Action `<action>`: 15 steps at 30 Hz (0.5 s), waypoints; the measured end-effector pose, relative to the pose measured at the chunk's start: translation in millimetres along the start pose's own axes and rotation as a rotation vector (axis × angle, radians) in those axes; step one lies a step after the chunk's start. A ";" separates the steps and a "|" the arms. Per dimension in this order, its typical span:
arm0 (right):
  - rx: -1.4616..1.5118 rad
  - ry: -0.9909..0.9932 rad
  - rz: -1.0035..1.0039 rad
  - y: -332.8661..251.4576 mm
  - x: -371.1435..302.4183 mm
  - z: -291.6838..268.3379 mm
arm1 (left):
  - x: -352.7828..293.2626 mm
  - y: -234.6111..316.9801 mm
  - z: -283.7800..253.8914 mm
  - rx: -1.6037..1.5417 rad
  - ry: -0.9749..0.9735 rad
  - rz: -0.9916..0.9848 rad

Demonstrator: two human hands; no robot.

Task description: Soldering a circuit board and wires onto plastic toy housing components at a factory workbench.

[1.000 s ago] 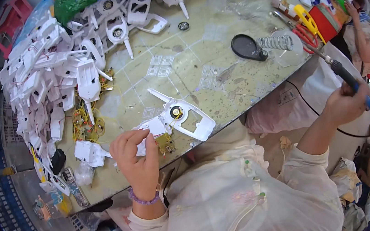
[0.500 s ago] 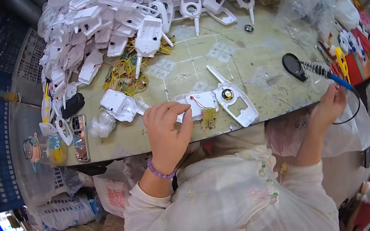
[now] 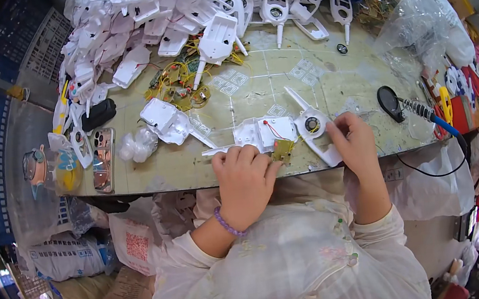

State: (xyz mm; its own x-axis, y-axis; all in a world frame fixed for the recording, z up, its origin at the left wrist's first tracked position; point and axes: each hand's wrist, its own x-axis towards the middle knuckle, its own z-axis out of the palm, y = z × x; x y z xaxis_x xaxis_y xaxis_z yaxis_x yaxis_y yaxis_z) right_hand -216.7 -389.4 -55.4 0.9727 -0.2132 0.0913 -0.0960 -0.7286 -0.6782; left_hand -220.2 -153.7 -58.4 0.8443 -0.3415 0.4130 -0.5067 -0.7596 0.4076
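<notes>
1. Centrally in the frame, the left hand (image 3: 245, 178) bends its fingers over the lower edge of a white housing (image 3: 247, 132); whether it grips, I cannot tell.
2. The right hand (image 3: 357, 146), thumb and fingers close together, is at the right edge of a white frame (image 3: 310, 112) bearing a black speaker (image 3: 312, 124); its grip is unclear.
3. A green circuit board (image 3: 283, 151) lies at the housing's lower right, between the hands.
4. White parts (image 3: 140, 19) pile up at upper left; a soldering iron (image 3: 446, 126) rests at right.

white housing (image 3: 285, 129), yellow-green circuit board (image 3: 282, 149), purple bracelet (image 3: 228, 223), olive tabletop (image 3: 362, 79) with pale square motifs (image 3: 304, 73)
</notes>
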 end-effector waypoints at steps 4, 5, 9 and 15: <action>0.413 0.041 0.025 -2.1 -1.3 7.8 | 11.4 -9.3 -26.4 0.019 0.044 0.000; 0.573 0.036 0.006 -3.7 -1.3 10.2 | 15.3 -15.7 -31.6 0.052 0.048 0.017; 0.475 -0.155 -0.010 -33.4 -0.4 0.9 | 38.9 -49.4 -38.9 0.151 -0.028 0.124; 0.151 -0.063 -0.629 -45.1 10.6 -0.4 | 53.9 -71.4 -28.7 0.126 -0.116 0.301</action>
State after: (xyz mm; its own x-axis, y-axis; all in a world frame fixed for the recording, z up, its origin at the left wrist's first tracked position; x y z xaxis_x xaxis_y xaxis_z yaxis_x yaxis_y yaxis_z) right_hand -202.1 -359.1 -23.5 0.8445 0.2663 0.4647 0.5223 -0.6015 -0.6045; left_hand -143.6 -102.0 -41.9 0.6780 -0.6157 0.4015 -0.7166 -0.6754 0.1744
